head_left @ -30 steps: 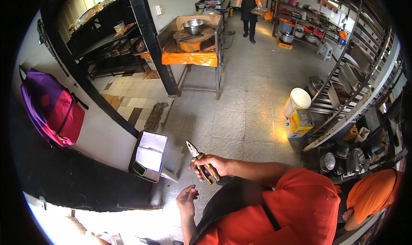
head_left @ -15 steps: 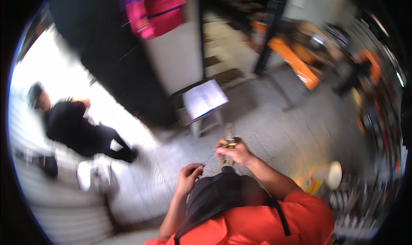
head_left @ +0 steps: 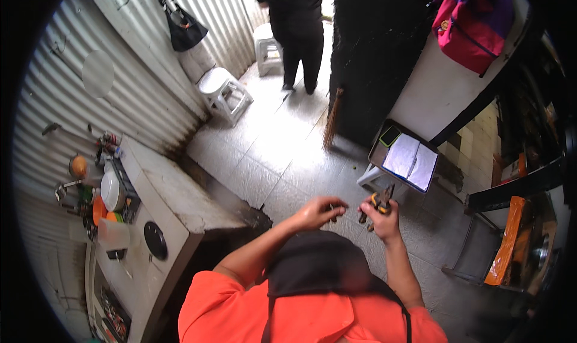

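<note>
Out in front of your black apron (head_left: pixel 318 262), the head view shows both your hands raised over the grey tiled floor (head_left: pixel 270 181). Your right hand (head_left: pixel 386 221) is wrapped around pliers (head_left: pixel 383 197) with yellow-and-black handles, their metal head pointing up and away from you toward the dark tray (head_left: pixel 378 154). Whether their jaws are parted is too small to tell. Your left hand (head_left: pixel 317 212) hangs just beside, apart from the pliers, fingers half curled; you cannot tell from here whether something small is pinched in them.

For a sound hold, I'd seat both handles deep in your right palm and let the fingers, rather than the wrist, do the squeezing. Your left fingertips would be best well clear of the jaws and of the gap between the handles, where skin could get nipped. Beyond the pliers, the tray rests on a white stool (head_left: pixel 372 176) and carries an open notebook (head_left: pixel 411 163) and a smartphone (head_left: pixel 390 136), so a low swing of the metal head that way could knock them. A co-worker (head_left: pixel 297 27) in black stands well apart, past the straw broom (head_left: pixel 332 122); tips angled away from that person seem the safer choice.
</note>
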`<move>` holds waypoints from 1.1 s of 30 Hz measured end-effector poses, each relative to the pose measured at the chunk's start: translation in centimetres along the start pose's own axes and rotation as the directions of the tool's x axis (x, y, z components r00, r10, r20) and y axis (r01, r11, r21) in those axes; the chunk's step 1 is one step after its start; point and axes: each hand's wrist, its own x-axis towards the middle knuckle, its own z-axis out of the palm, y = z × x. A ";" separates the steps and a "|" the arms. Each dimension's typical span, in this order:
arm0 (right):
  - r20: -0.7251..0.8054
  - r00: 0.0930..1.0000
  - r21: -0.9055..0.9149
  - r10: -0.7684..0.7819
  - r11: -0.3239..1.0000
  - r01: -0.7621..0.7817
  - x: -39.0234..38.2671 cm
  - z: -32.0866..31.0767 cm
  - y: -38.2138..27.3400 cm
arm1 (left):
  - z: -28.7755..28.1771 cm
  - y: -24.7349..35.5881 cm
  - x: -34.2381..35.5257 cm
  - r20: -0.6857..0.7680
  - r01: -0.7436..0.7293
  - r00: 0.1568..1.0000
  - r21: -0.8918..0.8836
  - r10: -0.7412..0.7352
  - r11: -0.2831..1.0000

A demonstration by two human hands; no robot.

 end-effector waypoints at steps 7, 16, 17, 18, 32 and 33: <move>0.185 0.977 -0.034 -0.106 0.993 0.114 8.4 3.9 -4.2 | -3.6 2.0 1.1 -0.462 -0.216 0.858 0.070 0.224 0.974; 0.206 0.977 0.110 -0.054 0.993 0.032 19.6 12.5 -4.8 | -18.1 1.8 3.0 -0.446 -0.200 0.895 -0.388 0.007 0.900; 0.198 0.980 0.081 -0.013 0.997 -0.003 20.9 14.0 -5.1 | -20.0 1.4 3.3 -0.424 -0.204 0.906 -0.429 0.003 0.880; 0.187 0.982 0.057 0.033 0.997 -0.044 22.0 15.9 -5.4 | -21.9 1.3 3.4 -0.402 -0.192 0.916 -0.476 -0.018 0.859; 0.216 0.976 -0.274 0.015 0.961 0.046 39.9 34.1 -5.3 | -43.0 -2.5 6.2 -0.435 -0.135 0.878 -0.627 -0.201 0.767; 0.233 0.972 -0.241 0.045 0.970 0.013 41.1 34.7 -5.1 | -44.1 -3.1 6.6 -0.434 -0.154 0.877 -0.664 -0.209 0.732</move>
